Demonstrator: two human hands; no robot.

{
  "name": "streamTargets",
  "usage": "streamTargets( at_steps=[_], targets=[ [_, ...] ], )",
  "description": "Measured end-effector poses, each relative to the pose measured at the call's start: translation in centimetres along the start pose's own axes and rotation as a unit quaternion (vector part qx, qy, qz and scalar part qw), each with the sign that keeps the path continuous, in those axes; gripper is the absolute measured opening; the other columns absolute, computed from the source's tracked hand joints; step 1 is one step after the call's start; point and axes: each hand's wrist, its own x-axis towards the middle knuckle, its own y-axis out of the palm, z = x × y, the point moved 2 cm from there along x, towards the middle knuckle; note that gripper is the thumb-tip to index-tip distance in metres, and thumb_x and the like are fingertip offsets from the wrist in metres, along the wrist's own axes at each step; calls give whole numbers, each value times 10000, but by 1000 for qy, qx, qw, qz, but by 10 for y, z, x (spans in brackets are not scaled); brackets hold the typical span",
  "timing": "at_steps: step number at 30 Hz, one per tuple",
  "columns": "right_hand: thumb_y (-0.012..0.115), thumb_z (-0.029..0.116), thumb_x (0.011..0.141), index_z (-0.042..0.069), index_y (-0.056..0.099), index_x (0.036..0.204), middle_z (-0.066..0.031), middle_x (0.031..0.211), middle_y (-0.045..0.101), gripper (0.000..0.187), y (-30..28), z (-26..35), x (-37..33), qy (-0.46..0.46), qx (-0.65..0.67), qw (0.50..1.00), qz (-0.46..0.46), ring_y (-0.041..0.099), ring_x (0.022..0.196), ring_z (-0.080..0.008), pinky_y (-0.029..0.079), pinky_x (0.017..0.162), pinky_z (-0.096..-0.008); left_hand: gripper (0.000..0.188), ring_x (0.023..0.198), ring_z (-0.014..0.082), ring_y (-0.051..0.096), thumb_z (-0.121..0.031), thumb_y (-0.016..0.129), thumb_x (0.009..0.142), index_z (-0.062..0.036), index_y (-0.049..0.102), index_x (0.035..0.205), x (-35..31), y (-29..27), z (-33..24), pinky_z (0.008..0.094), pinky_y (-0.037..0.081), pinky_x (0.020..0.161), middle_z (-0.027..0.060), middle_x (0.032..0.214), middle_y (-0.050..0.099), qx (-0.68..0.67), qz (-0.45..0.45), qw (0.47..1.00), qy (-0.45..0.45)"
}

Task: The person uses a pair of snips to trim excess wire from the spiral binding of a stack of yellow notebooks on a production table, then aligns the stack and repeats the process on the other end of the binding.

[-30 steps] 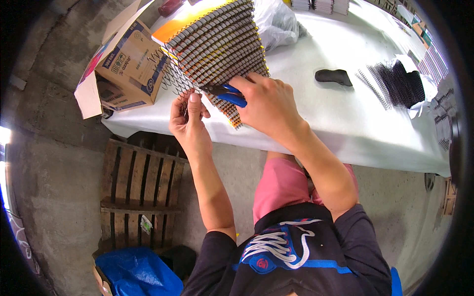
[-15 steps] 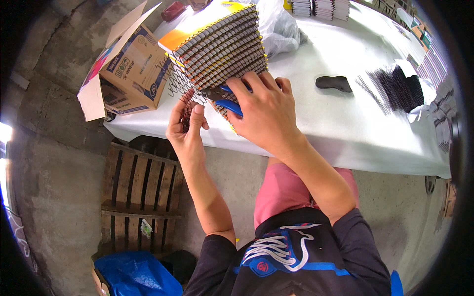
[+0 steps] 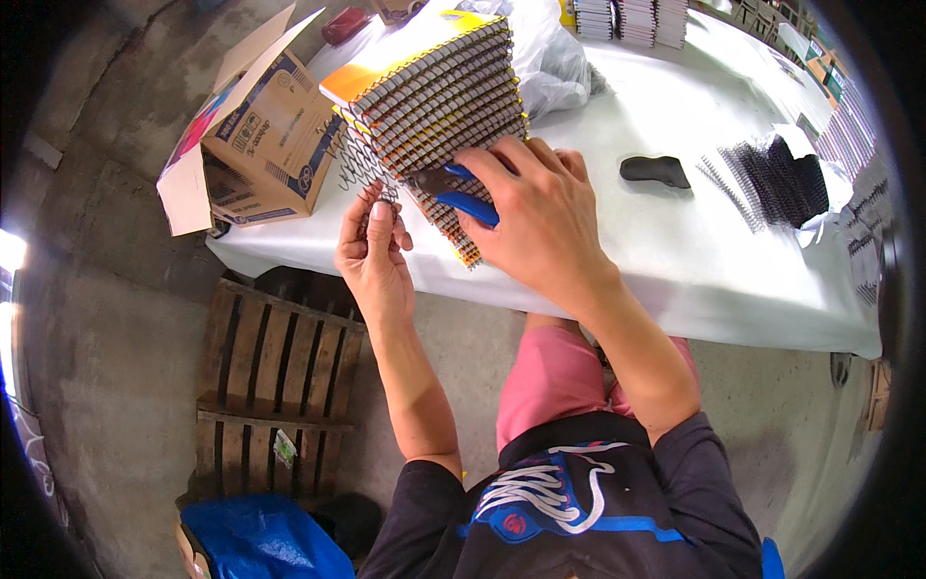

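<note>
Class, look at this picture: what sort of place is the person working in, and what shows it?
Probably a small bookbinding workshop: a stack of spiral-bound notebooks on the white table, a heap of loose black binding coils, and a wooden pallet on the concrete floor.

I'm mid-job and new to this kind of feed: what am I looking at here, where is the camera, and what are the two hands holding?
There is no machine: a person works with two bare hands. The single view comes from a wide fisheye camera on the person's head, looking down, so straight edges bend near the rim.

The left hand pinches the end of a metal wire spiral sticking out from a stack of spiral-bound notebooks with orange and yellow covers. The right hand holds blue-handled pliers against that stack.

The stack lies on a table with a white cover. Also there: an open cardboard box, a clear plastic bag, a small black object and a pile of loose black binding spirals.
</note>
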Motion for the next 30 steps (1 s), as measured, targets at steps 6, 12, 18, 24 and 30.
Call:
streamTargets(
  at_steps=[6,12,18,24,30],
  targets=[
    [718,252,696,121,599,878,-38,858,567,254,5,6,4,-17,-15,999,-35,563,856,-222,377,736,-407,317,621,67,495,-127,620,899,44,567,1160,2,9,-6,194,390,532,38,825,601,20,7,1000,12],
    [719,247,689,114,596,869,-41,834,583,255,10,8,3,-4,-3,1000,2,586,812,-236,403,685,-415,298,614,67,497,-122,624,895,42,574,1139,3,4,-5,199,404,535,35,803,594,57,8,998,40],
    [699,195,701,107,600,854,-65,800,595,202,8,11,6,-15,-2,1000,9,622,774,-255,464,667,-407,248,627,66,509,-130,603,913,33,584,1098,3,4,-8,195,415,541,52,821,610,126,26,987,92],
    [748,235,677,126,633,936,-58,791,610,304,13,-3,4,8,1,997,71,642,702,-265,519,625,-420,184,637,65,496,-125,590,921,22,609,1028,0,14,-7,205,408,541,48,831,598,156,-3,983,99],
    [724,190,695,103,624,967,-70,852,615,302,-5,-36,-15,-23,119,989,85,617,833,-264,469,748,-396,157,623,52,484,-86,590,911,18,613,1028,4,-39,-4,191,392,542,36,806,602,80,0,997,22]
  ],
)
